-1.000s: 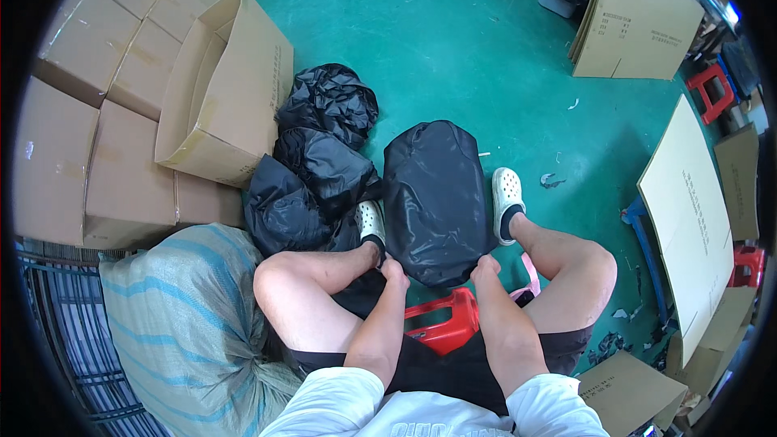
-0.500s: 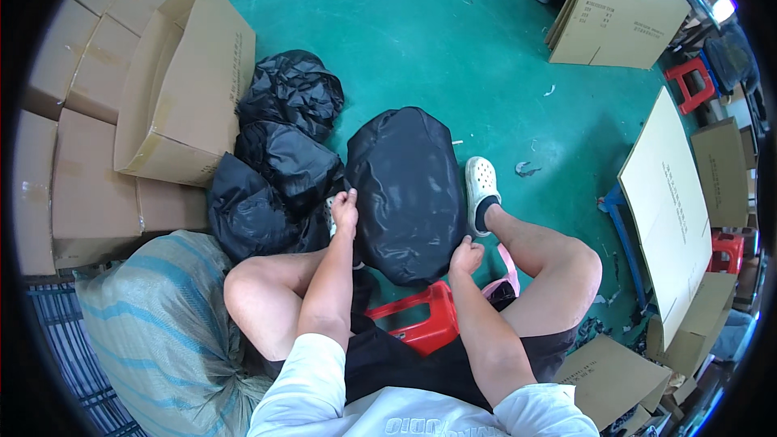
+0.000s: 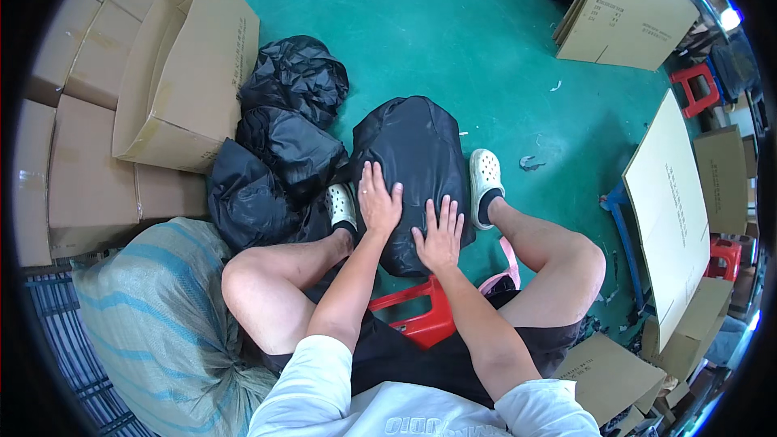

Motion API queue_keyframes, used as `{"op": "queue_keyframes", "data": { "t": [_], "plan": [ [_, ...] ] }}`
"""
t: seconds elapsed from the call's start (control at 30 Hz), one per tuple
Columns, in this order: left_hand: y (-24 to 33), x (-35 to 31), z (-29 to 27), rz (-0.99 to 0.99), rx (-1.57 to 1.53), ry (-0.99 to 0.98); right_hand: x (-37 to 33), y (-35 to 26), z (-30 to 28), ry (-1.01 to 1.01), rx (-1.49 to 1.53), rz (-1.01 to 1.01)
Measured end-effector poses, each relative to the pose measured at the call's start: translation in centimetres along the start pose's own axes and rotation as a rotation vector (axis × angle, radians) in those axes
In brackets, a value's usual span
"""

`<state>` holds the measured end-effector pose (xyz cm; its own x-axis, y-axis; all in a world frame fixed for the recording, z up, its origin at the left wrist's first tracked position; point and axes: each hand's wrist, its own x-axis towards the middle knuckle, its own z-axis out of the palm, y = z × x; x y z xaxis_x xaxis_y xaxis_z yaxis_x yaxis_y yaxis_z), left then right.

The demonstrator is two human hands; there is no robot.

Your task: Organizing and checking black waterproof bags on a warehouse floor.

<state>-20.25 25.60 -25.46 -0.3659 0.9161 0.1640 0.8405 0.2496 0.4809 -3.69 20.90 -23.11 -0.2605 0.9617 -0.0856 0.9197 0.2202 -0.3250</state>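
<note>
A stuffed black plastic bag [image 3: 417, 162] lies on the green floor between my feet in white clogs. My left hand [image 3: 379, 199] rests flat on its near left side with fingers spread. My right hand [image 3: 439, 235] lies flat on its near edge, fingers apart too. Neither hand grips anything. I sit on a low red stool [image 3: 417, 320], knees apart.
Three more black bags [image 3: 279, 146] are piled to the left against an open cardboard box [image 3: 190, 73] and stacked cartons. A large striped woven sack [image 3: 154, 324] lies at lower left. Flat cardboard sheets [image 3: 668, 202] and boxes stand on the right, with red stools [image 3: 698, 85] behind.
My hands moved from the bag's sides onto its top and now lie flat. The view has shifted slightly.
</note>
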Motion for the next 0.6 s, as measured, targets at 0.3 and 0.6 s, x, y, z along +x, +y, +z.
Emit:
{"op": "queue_keyframes", "data": {
  "t": [0.3,0.6],
  "plan": [
    [-1.3,2.3,-0.3,-0.045,0.136,-0.138,-0.1,-0.7,-0.9,-0.128,0.037,-0.003],
    [-2.0,7.9,-0.2,-0.087,0.108,-0.308,0.2,-0.3,-0.1,-0.151,0.001,0.008]
  ]
}}
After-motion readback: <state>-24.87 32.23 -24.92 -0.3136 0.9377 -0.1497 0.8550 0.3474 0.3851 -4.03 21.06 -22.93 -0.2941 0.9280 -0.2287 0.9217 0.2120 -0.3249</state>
